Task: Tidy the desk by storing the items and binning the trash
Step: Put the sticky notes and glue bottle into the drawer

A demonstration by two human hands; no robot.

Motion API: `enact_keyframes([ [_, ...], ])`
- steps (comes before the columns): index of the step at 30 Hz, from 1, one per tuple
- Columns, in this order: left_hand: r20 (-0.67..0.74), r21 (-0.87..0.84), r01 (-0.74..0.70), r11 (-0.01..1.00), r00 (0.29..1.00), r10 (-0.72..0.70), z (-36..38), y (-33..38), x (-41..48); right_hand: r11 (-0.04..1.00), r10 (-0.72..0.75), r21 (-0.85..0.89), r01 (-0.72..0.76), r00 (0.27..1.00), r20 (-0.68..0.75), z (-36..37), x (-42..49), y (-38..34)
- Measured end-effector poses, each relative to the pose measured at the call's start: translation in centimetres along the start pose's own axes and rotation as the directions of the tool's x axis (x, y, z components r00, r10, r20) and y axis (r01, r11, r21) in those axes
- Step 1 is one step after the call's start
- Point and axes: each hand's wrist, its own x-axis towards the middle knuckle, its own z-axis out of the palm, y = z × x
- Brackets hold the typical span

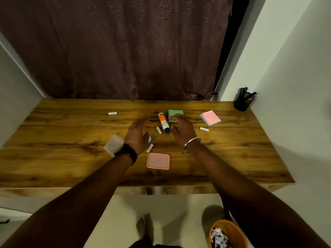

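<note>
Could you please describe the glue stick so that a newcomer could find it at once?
On the wooden desk, look at the middle, between the person's left hand and right hand, just left of the green sticky-note pad. The glue stick lies there on its side. Unlike the small white sticks around it, it is larger, with an orange label and a dark blue cap.

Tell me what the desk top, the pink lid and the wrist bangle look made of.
Desk top: wood or wood-look laminate, smooth with a slight sheen; streaky brown grain.
Pink lid: probably moulded plastic, matte; rounded corners, raised rim.
Bangle: likely metal, polished; silvery with a bright glint.
</note>
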Motion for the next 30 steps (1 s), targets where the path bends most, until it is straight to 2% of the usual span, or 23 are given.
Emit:
enact_keyframes([
  [5,0.046,0.018,0.065,0.998,0.997,-0.066,0.5,-3.2,2.1,0.996,0.063,-0.074,-0.057,0.995,0.072,3.1,2.5,0.9],
  [8,0.093,0.005,0.085,0.996,0.992,-0.086,1.4,-4.6,4.2,0.976,0.19,-0.121,-0.178,0.977,0.092,4.8,4.0,1.8],
  [15,0.3,-0.018,0.08,0.997,0.951,-0.071,4.7,-6.7,8.7,0.845,0.522,-0.198,-0.497,0.847,0.103,8.8,6.7,4.9],
  [17,0.325,-0.027,0.063,0.998,0.944,-0.051,5.4,-6.7,9.5,0.83,0.542,-0.218,-0.513,0.834,0.104,9.7,7.2,5.2],
  [21,0.378,-0.014,0.041,0.999,0.925,-0.033,6.7,-6.4,10.7,0.794,0.605,-0.129,-0.594,0.793,0.075,11.0,8.0,5.3],
  [25,0.372,0.036,-0.033,0.999,0.928,0.017,7.1,-5.8,12.1,0.775,0.63,-0.156,-0.612,0.766,0.125,11.8,8.8,6.1],
  [27,0.363,0.011,-0.092,0.996,0.928,0.082,7.3,-5.7,13.0,0.772,0.635,-0.11,-0.626,0.761,0.134,11.6,9.0,6.4],
  [30,0.355,0.07,-0.178,0.982,0.924,0.142,7.9,-5.5,14.2,0.796,0.606,-0.069,-0.602,0.787,0.114,10.6,8.9,6.8],
])
